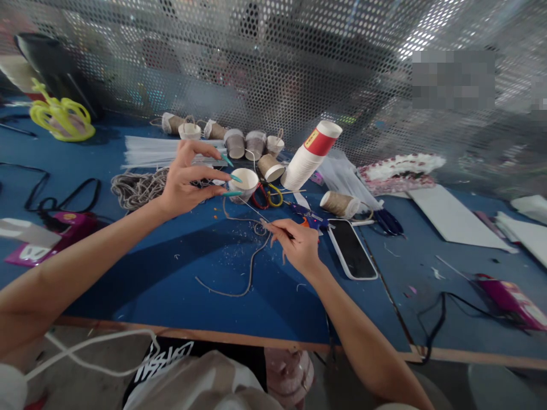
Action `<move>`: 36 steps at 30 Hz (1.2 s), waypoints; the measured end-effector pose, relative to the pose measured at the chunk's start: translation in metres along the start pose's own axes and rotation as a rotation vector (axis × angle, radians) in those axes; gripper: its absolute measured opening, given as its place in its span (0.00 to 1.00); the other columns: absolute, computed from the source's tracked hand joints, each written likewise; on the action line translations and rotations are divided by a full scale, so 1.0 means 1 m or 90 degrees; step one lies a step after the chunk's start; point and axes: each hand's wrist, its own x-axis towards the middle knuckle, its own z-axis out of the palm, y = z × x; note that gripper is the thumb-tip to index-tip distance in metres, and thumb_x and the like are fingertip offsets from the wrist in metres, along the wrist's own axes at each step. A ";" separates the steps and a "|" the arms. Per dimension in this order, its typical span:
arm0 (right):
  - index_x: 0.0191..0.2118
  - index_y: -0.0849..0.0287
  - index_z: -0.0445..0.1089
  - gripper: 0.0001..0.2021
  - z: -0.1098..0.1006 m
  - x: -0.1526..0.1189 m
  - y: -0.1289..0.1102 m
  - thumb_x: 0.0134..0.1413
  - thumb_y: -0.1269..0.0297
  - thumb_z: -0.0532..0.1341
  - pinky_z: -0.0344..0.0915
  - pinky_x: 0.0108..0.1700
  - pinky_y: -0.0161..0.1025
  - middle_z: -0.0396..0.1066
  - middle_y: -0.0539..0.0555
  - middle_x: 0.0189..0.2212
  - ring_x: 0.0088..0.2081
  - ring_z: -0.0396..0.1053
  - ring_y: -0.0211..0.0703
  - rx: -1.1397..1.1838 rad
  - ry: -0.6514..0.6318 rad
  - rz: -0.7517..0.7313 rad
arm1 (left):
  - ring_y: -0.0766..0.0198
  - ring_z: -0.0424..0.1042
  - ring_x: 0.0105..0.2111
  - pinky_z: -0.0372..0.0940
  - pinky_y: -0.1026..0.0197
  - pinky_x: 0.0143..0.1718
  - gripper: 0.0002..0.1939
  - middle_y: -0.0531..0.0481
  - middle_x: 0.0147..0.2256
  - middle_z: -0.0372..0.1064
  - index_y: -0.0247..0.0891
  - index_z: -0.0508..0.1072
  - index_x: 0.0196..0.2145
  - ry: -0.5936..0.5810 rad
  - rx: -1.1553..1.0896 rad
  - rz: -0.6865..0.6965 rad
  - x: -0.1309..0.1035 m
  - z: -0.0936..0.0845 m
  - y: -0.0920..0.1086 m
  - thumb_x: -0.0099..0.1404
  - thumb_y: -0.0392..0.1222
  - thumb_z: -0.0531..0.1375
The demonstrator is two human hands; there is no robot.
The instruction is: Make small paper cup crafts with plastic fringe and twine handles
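The left hand [194,176], fingers spread, is at the side of a white cup [244,183]. The right hand [294,242] grips grey cord [250,267], which trails onto the blue table [171,285]. A phone [354,250] lies near the right wrist; beside it is a glue gun [308,218]. Scissors [267,195] lie behind the hands. A cup stack [305,162] leans beside a wrapped cup [270,168]. A cord bundle [139,188] lies by the left wrist.

Behind the blue table [141,287] rises a perforated metal screen [273,62], bright light glinting through its holes above the table's right end. I see wooden edging [205,337] along the table's near side, and grey floor [98,367] below it.
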 end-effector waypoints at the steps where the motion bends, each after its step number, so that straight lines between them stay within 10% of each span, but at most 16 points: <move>1: 0.33 0.57 0.73 0.10 0.000 0.000 0.000 0.63 0.62 0.58 0.63 0.23 0.31 0.72 0.47 0.19 0.19 0.69 0.34 -0.001 -0.002 0.003 | 0.60 0.66 0.45 0.63 0.50 0.45 0.10 0.50 0.44 0.64 0.45 0.76 0.40 0.002 -0.003 -0.002 0.000 0.000 0.000 0.61 0.49 0.65; 36: 0.32 0.57 0.74 0.11 0.001 0.000 -0.003 0.63 0.61 0.58 0.64 0.21 0.30 0.72 0.47 0.19 0.17 0.67 0.33 0.050 -0.008 0.035 | 0.63 0.62 0.46 0.64 0.50 0.49 0.07 0.53 0.44 0.67 0.50 0.79 0.34 0.076 0.015 0.080 0.002 -0.002 0.000 0.57 0.48 0.69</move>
